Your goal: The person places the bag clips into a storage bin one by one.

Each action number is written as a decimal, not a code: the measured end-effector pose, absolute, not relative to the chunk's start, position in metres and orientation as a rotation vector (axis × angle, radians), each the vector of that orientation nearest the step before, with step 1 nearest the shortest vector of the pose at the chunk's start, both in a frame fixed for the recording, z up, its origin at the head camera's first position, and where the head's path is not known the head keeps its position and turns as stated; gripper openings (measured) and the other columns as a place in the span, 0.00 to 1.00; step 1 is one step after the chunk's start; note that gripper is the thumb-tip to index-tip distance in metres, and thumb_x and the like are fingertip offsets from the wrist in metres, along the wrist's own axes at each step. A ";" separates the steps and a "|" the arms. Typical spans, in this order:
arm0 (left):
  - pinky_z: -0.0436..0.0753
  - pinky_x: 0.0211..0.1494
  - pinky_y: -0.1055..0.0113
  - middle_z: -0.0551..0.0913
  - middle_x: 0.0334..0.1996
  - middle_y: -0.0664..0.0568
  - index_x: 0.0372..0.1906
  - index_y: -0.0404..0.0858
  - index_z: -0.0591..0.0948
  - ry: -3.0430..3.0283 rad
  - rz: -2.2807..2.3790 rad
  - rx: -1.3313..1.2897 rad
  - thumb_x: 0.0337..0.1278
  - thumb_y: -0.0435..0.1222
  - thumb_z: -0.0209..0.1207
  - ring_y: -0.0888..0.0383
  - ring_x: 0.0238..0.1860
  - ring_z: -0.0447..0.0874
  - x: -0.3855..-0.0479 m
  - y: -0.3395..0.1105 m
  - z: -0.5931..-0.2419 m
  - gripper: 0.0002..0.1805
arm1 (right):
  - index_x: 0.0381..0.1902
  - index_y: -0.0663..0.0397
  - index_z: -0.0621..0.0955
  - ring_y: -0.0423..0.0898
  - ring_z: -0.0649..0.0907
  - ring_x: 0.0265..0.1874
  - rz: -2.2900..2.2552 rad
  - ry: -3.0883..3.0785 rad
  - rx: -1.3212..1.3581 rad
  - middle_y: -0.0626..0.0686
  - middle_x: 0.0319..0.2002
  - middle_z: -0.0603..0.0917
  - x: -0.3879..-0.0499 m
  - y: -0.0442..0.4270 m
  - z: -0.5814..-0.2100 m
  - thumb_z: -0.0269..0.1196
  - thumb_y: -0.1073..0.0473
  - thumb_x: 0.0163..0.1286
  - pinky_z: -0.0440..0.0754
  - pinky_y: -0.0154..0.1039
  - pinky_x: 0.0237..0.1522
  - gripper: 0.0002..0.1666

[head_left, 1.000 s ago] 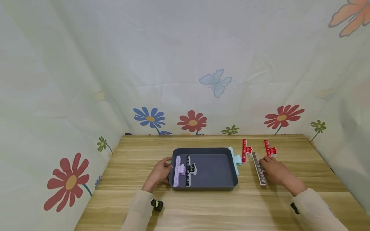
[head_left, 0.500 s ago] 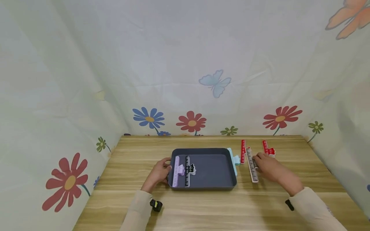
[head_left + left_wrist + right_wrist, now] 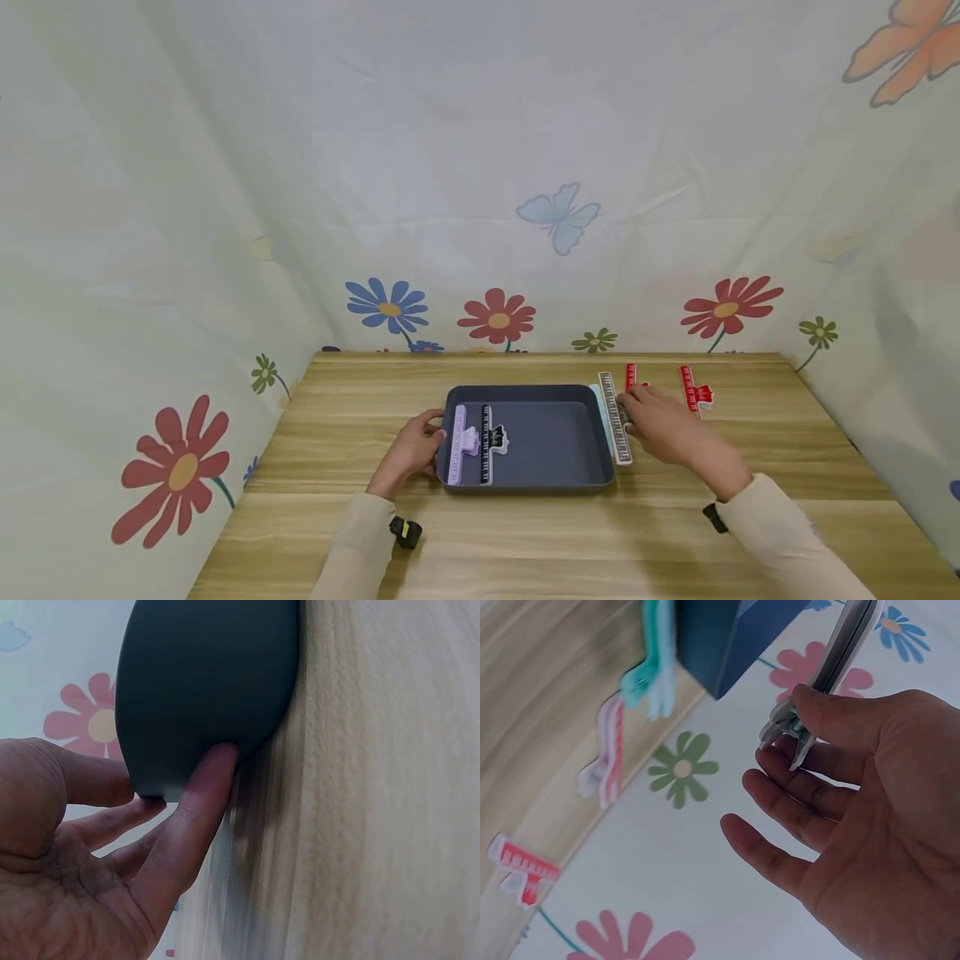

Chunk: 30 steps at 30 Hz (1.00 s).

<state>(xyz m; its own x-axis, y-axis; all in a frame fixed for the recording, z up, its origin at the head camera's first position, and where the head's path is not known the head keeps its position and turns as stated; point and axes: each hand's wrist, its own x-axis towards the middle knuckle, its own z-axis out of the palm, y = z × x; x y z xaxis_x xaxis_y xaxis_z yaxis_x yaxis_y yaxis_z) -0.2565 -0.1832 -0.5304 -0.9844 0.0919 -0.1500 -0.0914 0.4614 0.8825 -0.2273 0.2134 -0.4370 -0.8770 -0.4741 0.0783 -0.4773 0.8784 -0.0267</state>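
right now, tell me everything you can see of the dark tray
The tray is a shallow, dark gray rectangle with rounded corners and low walls; its smooth matte surface looks like coated metal or plastic. It rests flat on the wood-grain table, long sides running left to right. The left hand holds its left end. Inside, toward the left, lie a lilac clip and a black clip. A pale blue clip is right beside its right wall; whether they touch is unclear.

Tray point(image 3: 551, 446): dark slate grey
Held clip point(image 3: 616, 421): grey key-like pattern, white edging
Leftmost clip point(image 3: 457, 445): lilac
Second clip point(image 3: 485, 447): black, white marks
Far-right clip point(image 3: 687, 386): red, white marks
Tabletop point(image 3: 525, 546): tan woodgrain
Backdrop point(image 3: 450, 167): whitish, multicoloured flowers, butterflies
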 end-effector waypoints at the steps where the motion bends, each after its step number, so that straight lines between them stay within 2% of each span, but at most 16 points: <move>1: 0.87 0.19 0.56 0.79 0.51 0.29 0.68 0.35 0.70 2.532 1.540 -0.002 0.66 0.28 0.51 0.49 0.31 0.84 -0.257 -0.184 -0.530 0.25 | 0.59 0.67 0.74 0.66 0.78 0.57 0.070 -2.974 0.762 0.65 0.55 0.78 -0.228 0.211 -0.437 0.66 0.59 0.66 0.80 0.61 0.57 0.27; 5: 0.87 0.19 0.56 0.79 0.51 0.29 0.68 0.36 0.70 2.540 1.530 -0.002 0.66 0.28 0.51 0.49 0.31 0.84 -0.258 -0.184 -0.529 0.25 | 0.58 0.66 0.75 0.60 0.79 0.54 0.057 -2.949 0.796 0.62 0.51 0.78 -0.229 0.199 -0.436 0.66 0.58 0.66 0.83 0.56 0.54 0.27; 8: 0.87 0.20 0.56 0.79 0.52 0.30 0.68 0.37 0.70 2.537 1.530 -0.018 0.67 0.29 0.51 0.50 0.31 0.83 -0.258 -0.184 -0.528 0.25 | 0.59 0.67 0.75 0.58 0.79 0.53 0.054 -2.948 0.808 0.61 0.52 0.78 -0.230 0.191 -0.436 0.66 0.57 0.66 0.83 0.55 0.54 0.27; 17: 0.87 0.21 0.56 0.78 0.53 0.29 0.69 0.37 0.69 2.516 1.533 -0.020 0.67 0.28 0.50 0.50 0.32 0.84 -0.257 -0.183 -0.529 0.25 | 0.60 0.67 0.75 0.59 0.78 0.55 -0.008 -2.983 0.807 0.63 0.54 0.78 -0.232 0.168 -0.442 0.65 0.54 0.67 0.83 0.55 0.56 0.29; 30: 0.87 0.21 0.56 0.78 0.53 0.29 0.68 0.37 0.69 2.506 1.560 -0.027 0.66 0.28 0.51 0.50 0.31 0.84 -0.256 -0.184 -0.531 0.26 | 0.59 0.65 0.76 0.56 0.79 0.50 0.021 -2.964 0.892 0.60 0.50 0.79 -0.237 0.141 -0.460 0.63 0.53 0.69 0.84 0.53 0.51 0.27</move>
